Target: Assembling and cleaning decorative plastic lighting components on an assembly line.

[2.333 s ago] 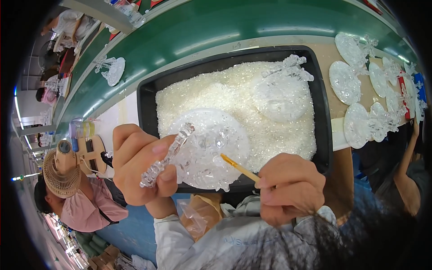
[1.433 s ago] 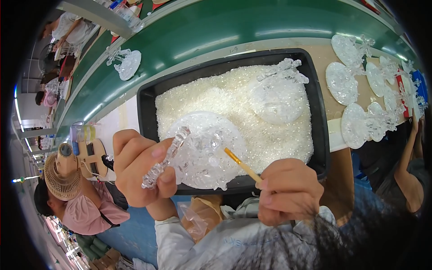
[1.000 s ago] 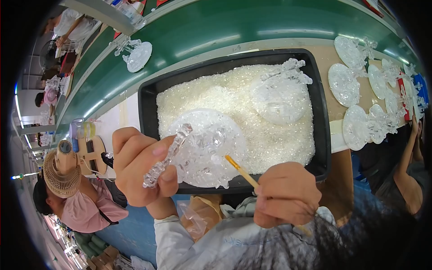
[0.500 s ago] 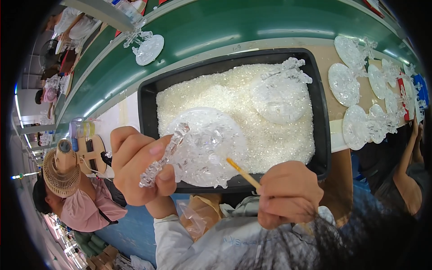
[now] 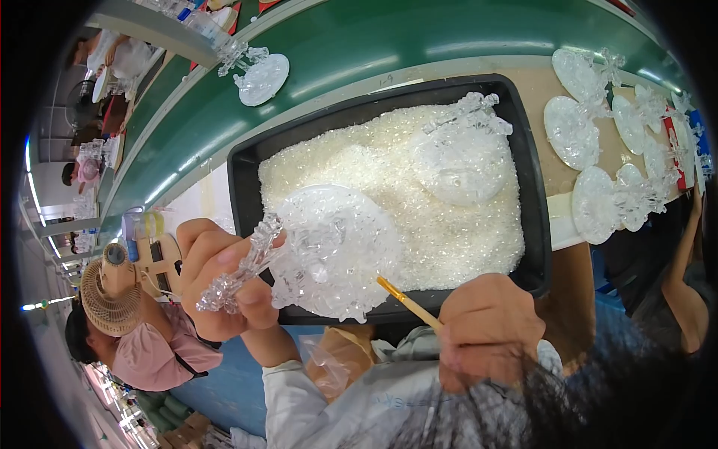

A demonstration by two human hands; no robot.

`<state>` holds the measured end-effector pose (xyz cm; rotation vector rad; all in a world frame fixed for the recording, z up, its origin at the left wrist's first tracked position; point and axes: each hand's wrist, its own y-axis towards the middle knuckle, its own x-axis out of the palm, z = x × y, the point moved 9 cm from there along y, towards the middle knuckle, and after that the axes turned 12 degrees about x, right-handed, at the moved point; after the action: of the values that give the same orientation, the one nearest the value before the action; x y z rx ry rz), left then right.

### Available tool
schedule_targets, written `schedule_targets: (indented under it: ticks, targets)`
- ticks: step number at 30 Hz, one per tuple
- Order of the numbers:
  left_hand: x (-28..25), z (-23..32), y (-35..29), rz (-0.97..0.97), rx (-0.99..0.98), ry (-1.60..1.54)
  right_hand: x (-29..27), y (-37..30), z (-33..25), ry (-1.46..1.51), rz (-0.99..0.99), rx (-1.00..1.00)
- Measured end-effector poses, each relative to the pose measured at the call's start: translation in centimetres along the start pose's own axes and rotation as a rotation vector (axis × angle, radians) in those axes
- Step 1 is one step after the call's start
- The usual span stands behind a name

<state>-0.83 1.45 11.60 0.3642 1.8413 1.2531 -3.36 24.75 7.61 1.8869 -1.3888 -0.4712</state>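
My left hand is closed around the clear, lumpy stem of a transparent plastic ornament. The ornament's round, frosted base hangs tilted above the near left part of a black tray. Between the fingers of my right hand is a thin paintbrush with a pale wooden handle and yellowish bristles. Its tip reaches the right side of the round base; whether it touches is hard to tell. Glittering clear granules fill the tray. A second clear ornament lies on them at the far right.
Beyond the tray runs a green belt, carrying another ornament. Several similar ornaments crowd the brown board at the right. To the left are a round fan and a person in pink. Another person's arm shows at the right.
The held ornament has turned and moved slightly left, with its stem swinging outward to the left. My right hand has shifted a little right and down, with the brush still by the base.
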Motion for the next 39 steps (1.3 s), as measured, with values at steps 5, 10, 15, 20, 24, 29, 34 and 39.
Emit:
schedule_targets:
  ticks: [5, 10, 15, 20, 24, 29, 34, 39]
  targets:
    - [-0.1, -0.2, -0.4, -0.015, -0.144, 0.002, 0.3, 0.1, 0.1, 0.022, -0.013, 0.013]
    - [-0.1, -0.2, -0.3, 0.020, -0.133, 0.006, 0.7, -0.1, 0.1, 0.027, -0.082, 0.034]
    - [-1.2, -1.2, -2.8, 0.084, -0.260, -0.010, -1.0, -1.5, 0.7, 0.074, 0.047, 0.008]
    - [-4.2, -1.4, -7.9, 0.165, -0.396, -0.003, -1.1, -0.8, 0.2, 0.103, 0.081, 0.017]
    - [-2.0, -1.8, -3.4, 0.248, -0.291, -0.043, -1.3, 0.0, 0.0, 0.047, -0.038, 0.007]
    - [-1.8, -1.2, -2.5, 0.130, -0.250, -0.074, -1.4, -1.0, 0.4, 0.114, 0.115, 0.001]
    - [-2.4, -1.5, -3.2, 0.240, -0.224, -0.101, -2.5, -0.8, -0.2, 0.165, 0.111, -0.029]
    - [-4.1, -1.6, -3.6, 0.203, -0.260, -0.090, -1.0, -0.1, 0.9, 0.152, 0.004, 0.217]
